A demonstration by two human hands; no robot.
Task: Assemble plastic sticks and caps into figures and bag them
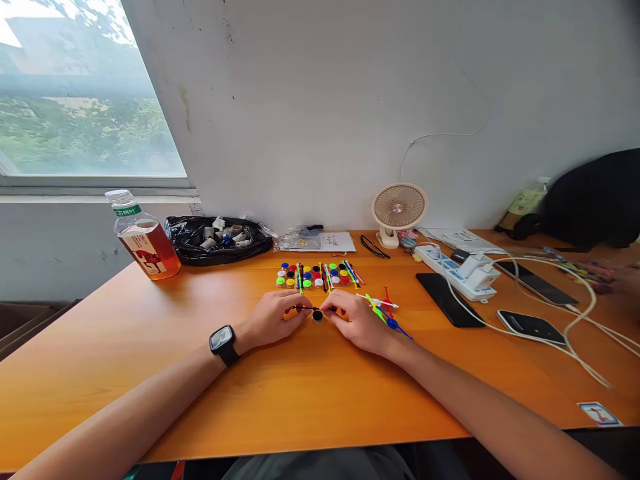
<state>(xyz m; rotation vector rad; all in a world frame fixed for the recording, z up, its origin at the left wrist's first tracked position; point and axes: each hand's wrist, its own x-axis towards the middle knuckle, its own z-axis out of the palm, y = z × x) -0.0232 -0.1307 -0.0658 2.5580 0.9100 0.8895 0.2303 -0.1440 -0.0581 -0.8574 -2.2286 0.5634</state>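
My left hand (274, 317), with a watch (223, 340) on its wrist, pinches one end of a thin black plastic stick (313, 308). The other end is between the closed fingers of my right hand (357, 321). Just below the stick, between my hands, is a small round black piece with a clear rim (317, 317); whether the two are joined I cannot tell. Beyond my hands lie rows of small round coloured pieces (307, 283) with bundles of coloured sticks (326, 277) among them. Several stick pieces, including a blue one (393, 324), lie beside my right hand.
A tea bottle (145, 237) and a black plastic bag (225, 253) stand at the left. A small fan (399, 210), a power strip (453, 273), phones (530, 327) and white cables (593, 293) occupy the right side. Someone else's blurred hand (629, 283) shows at the right edge.
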